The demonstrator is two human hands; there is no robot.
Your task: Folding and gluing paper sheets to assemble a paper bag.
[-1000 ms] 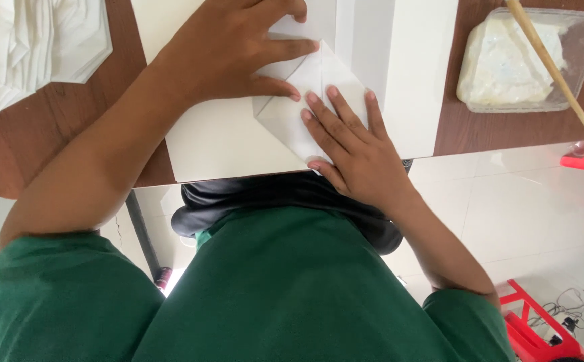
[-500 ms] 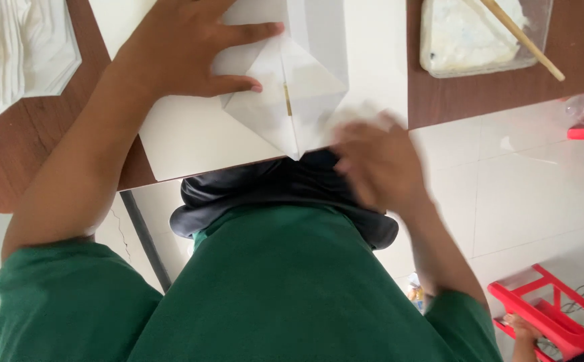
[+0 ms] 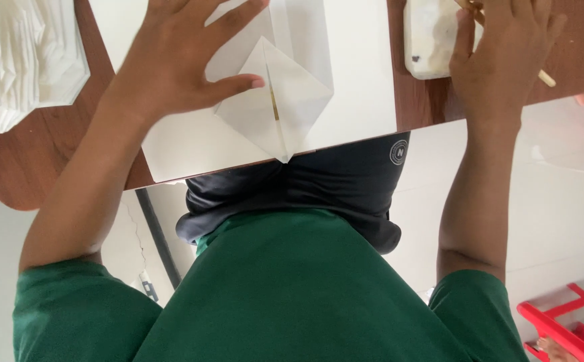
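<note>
The folded white paper point(image 3: 275, 100) is lying on a white board point(image 3: 359, 80) at the near edge of the desk point(image 3: 57, 147), its point reaching just past that edge. The left hand point(image 3: 178, 64) is pressing flat on the paper's left flap, fingers spread open, thumb lying across the fold. The right hand point(image 3: 500, 57) is no longer on the paper: a second ago it was flattening the right flap, and now it is resting open, fingers together, at the clear tub point(image 3: 433, 40) of white paste and the wooden stick point(image 3: 545, 78) near the desk's right edge, gripping nothing that I can see. So the creasing looks finished and paste seems to be wanted. A stack of white paper point(image 3: 17, 60) is sitting at the left edge.
</note>
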